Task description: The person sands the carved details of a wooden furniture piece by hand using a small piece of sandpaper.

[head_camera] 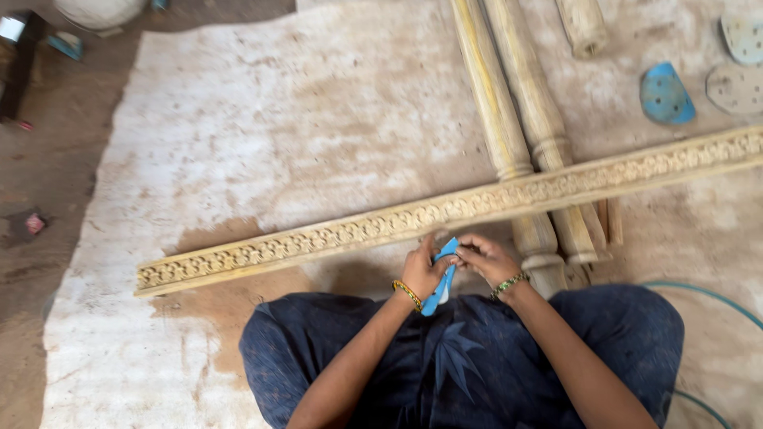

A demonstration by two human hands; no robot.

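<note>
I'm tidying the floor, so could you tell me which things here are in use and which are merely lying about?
In use:
- blue sanding sheet, gripped by left hand and right hand
- carved wooden strip, just beyond the hands

Lying about:
- turned wooden posts
- blue sanding disc
- pale sanding discs
- green hose

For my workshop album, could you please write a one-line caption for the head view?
Both hands, left hand and right hand, hold a blue sanding sheet beside a long carved wooden moulding.
</note>
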